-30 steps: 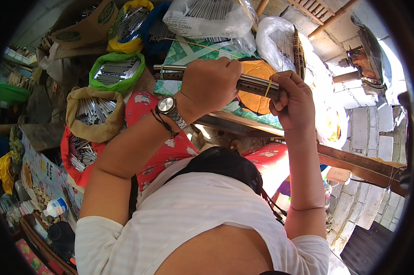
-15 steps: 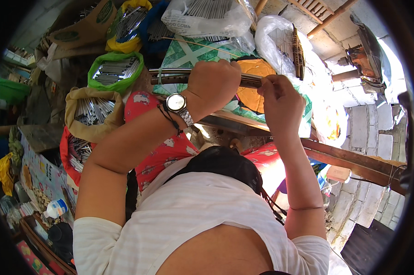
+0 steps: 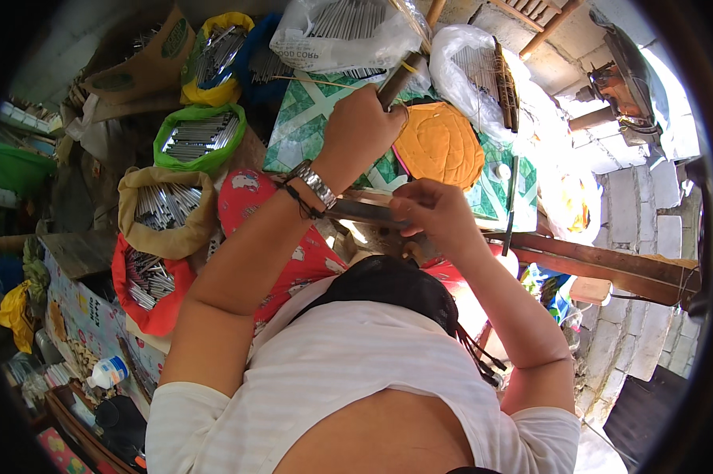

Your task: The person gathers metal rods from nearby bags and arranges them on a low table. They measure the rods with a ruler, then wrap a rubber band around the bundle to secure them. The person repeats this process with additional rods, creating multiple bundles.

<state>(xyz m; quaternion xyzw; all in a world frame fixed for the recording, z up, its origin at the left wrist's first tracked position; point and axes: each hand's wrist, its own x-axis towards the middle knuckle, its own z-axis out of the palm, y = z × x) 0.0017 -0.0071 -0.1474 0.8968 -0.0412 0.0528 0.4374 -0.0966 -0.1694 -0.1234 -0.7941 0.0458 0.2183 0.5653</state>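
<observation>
My left hand (image 3: 364, 130), with a wristwatch on the arm, is shut around a dark round rod (image 3: 400, 75) that sticks up and to the right out of the fist. It is raised over a green patterned board (image 3: 301, 118). Lower and nearer to me, my right hand (image 3: 435, 213) pinches the end of a dark flat bar (image 3: 364, 212) that points left, under my left wrist. An orange quilted pad (image 3: 439, 142) lies on the board just beyond both hands.
Open bags of thin grey sticks stand at the left: a green bag (image 3: 198, 138), a tan bag (image 3: 167, 209), a red bag (image 3: 147, 276) and a yellow bag (image 3: 214, 47). Clear plastic bags (image 3: 340, 31) lie at the back. A wooden plank (image 3: 609, 268) runs along the right.
Both hands held one long rod level a second ago. My right hand has let go and dropped toward me, now holding a flat bar. My left hand has tipped the rod upward.
</observation>
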